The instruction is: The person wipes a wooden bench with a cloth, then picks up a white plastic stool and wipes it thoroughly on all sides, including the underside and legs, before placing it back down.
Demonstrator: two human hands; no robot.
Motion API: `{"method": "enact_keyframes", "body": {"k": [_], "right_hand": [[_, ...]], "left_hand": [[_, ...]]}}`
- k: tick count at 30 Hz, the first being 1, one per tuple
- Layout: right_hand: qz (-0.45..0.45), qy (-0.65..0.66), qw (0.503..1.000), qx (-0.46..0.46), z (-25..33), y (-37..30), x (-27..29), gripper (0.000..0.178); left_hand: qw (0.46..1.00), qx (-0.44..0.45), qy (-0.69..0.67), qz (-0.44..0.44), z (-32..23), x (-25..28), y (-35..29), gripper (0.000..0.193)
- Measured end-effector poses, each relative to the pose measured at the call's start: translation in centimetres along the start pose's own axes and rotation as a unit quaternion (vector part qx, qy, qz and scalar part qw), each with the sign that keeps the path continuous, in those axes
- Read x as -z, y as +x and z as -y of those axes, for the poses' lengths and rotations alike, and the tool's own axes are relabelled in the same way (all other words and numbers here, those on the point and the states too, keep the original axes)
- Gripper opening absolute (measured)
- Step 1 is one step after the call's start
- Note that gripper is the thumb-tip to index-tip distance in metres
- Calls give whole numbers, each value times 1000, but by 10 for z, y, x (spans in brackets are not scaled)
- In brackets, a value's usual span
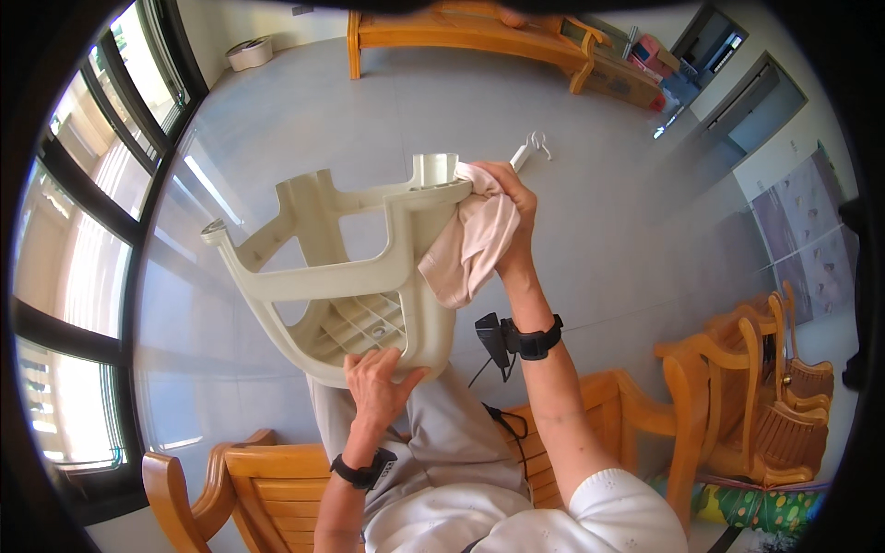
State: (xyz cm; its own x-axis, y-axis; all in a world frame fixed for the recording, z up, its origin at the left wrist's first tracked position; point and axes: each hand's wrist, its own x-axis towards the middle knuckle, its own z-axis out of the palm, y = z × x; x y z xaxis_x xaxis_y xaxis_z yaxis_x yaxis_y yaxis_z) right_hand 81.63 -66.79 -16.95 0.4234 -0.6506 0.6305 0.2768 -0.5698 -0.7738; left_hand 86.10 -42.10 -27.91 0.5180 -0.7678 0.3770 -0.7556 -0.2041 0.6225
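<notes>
A cream plastic stool [341, 281] is tipped on its side above my lap, its legs pointing up and away and its ribbed underside showing. My left hand [380, 382] grips the edge of the seat nearest me, fingers hooked over the rim. A pale pink cloth [475, 235] is bunched in my right hand [518, 207], which presses it against the stool's right side near one leg. The cloth's lower part hangs down along that side. Part of the right fingers is hidden by the cloth.
I sit on a wooden bench [590, 419]. Another wooden bench [461, 35] stands across the grey tiled floor [627, 221], with a cardboard box [613, 78] beside it. Wooden chairs [784, 415] are at the right, and dark-framed windows [129, 212] line the left. A white hooked object [532, 147] shows beyond my right hand.
</notes>
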Motion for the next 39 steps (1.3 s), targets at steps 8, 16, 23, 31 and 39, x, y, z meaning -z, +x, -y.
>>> {"method": "enact_keyframes", "body": {"k": [8, 16, 23, 31, 39], "right_hand": [[97, 48, 981, -163, 1, 15, 6, 43], [5, -109, 980, -165, -23, -57, 16, 65], [-74, 139, 980, -119, 7, -61, 27, 36], [-39, -161, 985, 53, 26, -40, -20, 41], [54, -189, 978, -72, 17, -82, -6, 48]], "left_hand": [[999, 14, 40, 20, 0, 3, 3, 37], [997, 54, 44, 30, 3, 2, 12, 42], [996, 26, 70, 56, 3, 1, 3, 41], [997, 7, 69, 21, 7, 2, 1, 39], [996, 32, 74, 44, 4, -3, 2, 43]]}}
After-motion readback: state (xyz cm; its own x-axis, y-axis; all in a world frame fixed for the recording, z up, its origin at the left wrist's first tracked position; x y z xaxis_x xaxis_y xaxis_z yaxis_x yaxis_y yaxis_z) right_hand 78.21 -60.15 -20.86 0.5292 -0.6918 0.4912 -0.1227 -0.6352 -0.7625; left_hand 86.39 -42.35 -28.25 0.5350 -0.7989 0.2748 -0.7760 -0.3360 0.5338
